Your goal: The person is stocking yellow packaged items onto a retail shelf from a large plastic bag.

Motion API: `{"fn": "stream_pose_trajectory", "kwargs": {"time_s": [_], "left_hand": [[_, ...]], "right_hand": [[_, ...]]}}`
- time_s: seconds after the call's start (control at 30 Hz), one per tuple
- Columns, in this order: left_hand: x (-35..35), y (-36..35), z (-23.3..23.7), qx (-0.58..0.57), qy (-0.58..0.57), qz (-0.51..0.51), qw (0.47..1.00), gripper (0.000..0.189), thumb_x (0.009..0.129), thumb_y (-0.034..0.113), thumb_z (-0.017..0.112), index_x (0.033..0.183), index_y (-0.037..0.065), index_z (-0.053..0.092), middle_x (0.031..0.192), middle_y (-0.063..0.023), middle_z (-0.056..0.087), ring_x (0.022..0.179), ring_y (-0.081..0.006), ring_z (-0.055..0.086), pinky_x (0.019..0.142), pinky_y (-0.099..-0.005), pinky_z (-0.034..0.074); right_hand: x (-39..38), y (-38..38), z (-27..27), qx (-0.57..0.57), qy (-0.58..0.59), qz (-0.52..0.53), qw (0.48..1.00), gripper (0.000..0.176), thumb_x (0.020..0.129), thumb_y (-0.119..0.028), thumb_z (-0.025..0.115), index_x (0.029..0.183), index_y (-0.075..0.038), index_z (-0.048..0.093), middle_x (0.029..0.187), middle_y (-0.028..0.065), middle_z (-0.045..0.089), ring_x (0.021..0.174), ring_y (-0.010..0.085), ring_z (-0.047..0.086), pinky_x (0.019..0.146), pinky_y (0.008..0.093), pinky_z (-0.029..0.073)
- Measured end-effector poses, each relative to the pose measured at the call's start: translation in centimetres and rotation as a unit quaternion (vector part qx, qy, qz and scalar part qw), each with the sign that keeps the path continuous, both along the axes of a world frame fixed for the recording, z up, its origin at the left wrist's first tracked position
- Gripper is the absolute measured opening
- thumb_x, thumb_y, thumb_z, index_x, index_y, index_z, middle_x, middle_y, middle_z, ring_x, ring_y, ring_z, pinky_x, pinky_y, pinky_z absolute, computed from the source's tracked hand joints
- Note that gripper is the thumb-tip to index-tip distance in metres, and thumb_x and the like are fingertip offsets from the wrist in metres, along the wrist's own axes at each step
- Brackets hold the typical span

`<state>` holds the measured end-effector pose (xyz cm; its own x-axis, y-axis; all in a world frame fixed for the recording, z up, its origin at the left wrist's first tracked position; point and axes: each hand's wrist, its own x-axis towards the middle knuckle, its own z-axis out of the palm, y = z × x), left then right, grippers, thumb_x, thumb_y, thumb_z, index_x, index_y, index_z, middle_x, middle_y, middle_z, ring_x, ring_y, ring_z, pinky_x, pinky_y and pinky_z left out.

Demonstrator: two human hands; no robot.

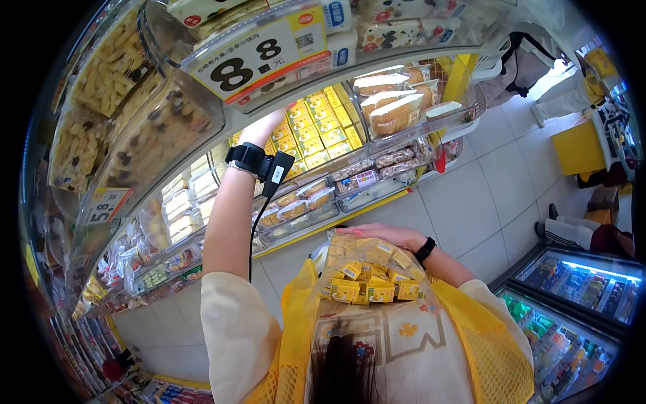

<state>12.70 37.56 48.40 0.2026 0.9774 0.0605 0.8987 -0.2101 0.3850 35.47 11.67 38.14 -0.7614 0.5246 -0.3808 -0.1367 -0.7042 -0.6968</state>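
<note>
On my screen I see a big price sign (pixel 262 57) up top, bread (pixel 396 113) in bags, a pale floor (pixel 488 176) and a lit fridge (pixel 580 283).

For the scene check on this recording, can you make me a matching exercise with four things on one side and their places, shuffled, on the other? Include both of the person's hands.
Things
1. Left hand
2. Right hand
3. Clear bag
4. Large price sign

Places
A. Against the person's front, with small yellow boxes inside
B. On the front of the upper shelf, showing 8.8
C. Under that shelf's edge, at the stacked yellow boxes
D. Laid along the far edge of the filled bag

Pairs: 1-C, 2-D, 3-A, 4-B
</note>
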Motion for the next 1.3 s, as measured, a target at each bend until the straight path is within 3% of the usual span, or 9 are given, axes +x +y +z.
{"fn": "stream_pose_trajectory", "kwargs": {"time_s": [0.5,0.63,0.7,0.73,0.77,0.87,0.97,1.1,1.3], "left_hand": [[-0.5,-4.6,2.3,0.11,0.016,0.011,0.994,0.026,0.092,0.017,0.053,0.113,0.004,0.062,0.11,-0.0229,0.063,0.103,-0.0356,0.061,0.088,-0.0406,0.047],[-0.2,-12.3,7.0,0.066,-0.097,-0.102,0.988,0.018,0.094,0.016,0.054,0.103,0.002,0.061,0.087,-0.0147,0.06,0.077,-0.0271,0.06,0.074,-0.0351,0.048],[1.0,-17.8,12.0,-0.067,-0.151,-0.164,0.973,0.011,0.092,0.013,0.058,0.095,0.002,0.06,0.076,-0.0095,0.054,0.069,-0.0204,0.055,0.066,-0.0307,0.046],[0.8,-19.8,13.8,-0.12,-0.169,-0.239,0.949,0.009,0.089,0.012,0.06,0.091,0.003,0.059,0.077,-0.0132,0.056,0.074,-0.0311,0.058,0.065,-0.0376,0.048],[0.8,-21.9,15.3,-0.136,-0.19,-0.302,0.924,0.009,0.084,0.01,0.068,0.087,0.005,0.061,0.076,-0.0062,0.056,0.066,-0.0193,0.057,0.059,-0.0307,0.044],[0.0,-25.0,17.5,-0.21,-0.205,-0.494,0.819,0.013,0.082,0.013,0.07,0.094,0.009,0.065,0.083,-0.0044,0.063,0.069,-0.0234,0.062,0.063,-0.0314,0.051],[0.2,-26.7,17.7,-0.215,-0.104,-0.532,0.813,0.021,0.082,0.011,0.066,0.102,0.007,0.064,0.093,-0.0045,0.065,0.077,-0.0215,0.064,0.063,-0.0306,0.053],[2.1,-27.4,15.4,-0.191,-0.014,-0.459,0.868,0.036,0.082,0.005,0.057,0.118,0.003,0.052,0.101,-0.0123,0.059,0.092,-0.0292,0.061,0.075,-0.0355,0.052],[2.1,-26.9,14.2,-0.209,-0.058,-0.352,0.91,0.031,0.083,0.006,0.057,0.113,0.002,0.049,0.099,-0.0157,0.056,0.092,-0.036,0.059,0.075,-0.0387,0.05]], "right_hand": [[-0.5,-0.2,-1.9,-0.081,0.014,-0.004,0.997,0.052,0.099,-0.033,0.051,0.139,-0.001,0.045,0.143,0.0081,0.047,0.128,0.0142,0.045,0.107,0.0274,0.035],[-0.8,0.0,-2.2,-0.077,0.043,0.001,0.996,0.052,0.099,-0.031,0.05,0.139,0.002,0.044,0.144,0.0082,0.046,0.129,0.0144,0.045,0.108,0.0273,0.035],[-0.9,0.2,-2.2,-0.093,0.041,-0.001,0.995,0.05,0.1,-0.03,0.05,0.138,0.001,0.045,0.142,0.0074,0.048,0.127,0.0133,0.046,0.106,0.027,0.037],[-1.0,0.4,-2.1,-0.095,0.041,-0.003,0.995,0.05,0.1,-0.03,0.05,0.138,0.001,0.045,0.142,0.0074,0.048,0.127,0.0133,0.046,0.106,0.027,0.037],[-1.0,0.5,-2.1,-0.102,0.04,0.008,0.994,0.049,0.1,-0.029,0.05,0.138,0.001,0.046,0.141,0.0066,0.049,0.126,0.0127,0.047,0.106,0.0268,0.037],[-1.4,0.5,-2.3,-0.113,0.021,0.017,0.993,0.047,0.1,-0.028,0.05,0.138,0.0,0.047,0.14,0.0053,0.05,0.124,0.0117,0.049,0.105,0.0266,0.038],[-1.6,0.8,-2.4,-0.089,0.009,0.035,0.995,0.049,0.101,-0.03,0.048,0.14,-0.002,0.045,0.141,0.0044,0.048,0.127,0.0124,0.046,0.106,0.0272,0.037],[-2.0,0.8,-2.3,-0.074,0.004,0.047,0.996,0.048,0.1,-0.032,0.049,0.139,-0.003,0.046,0.14,0.0046,0.049,0.126,0.0125,0.047,0.107,0.0273,0.036],[-1.8,0.9,-2.2,-0.097,0.021,0.054,0.994,0.047,0.099,-0.032,0.052,0.138,-0.007,0.049,0.138,0.0041,0.051,0.122,0.0119,0.049,0.103,0.0275,0.04]]}}
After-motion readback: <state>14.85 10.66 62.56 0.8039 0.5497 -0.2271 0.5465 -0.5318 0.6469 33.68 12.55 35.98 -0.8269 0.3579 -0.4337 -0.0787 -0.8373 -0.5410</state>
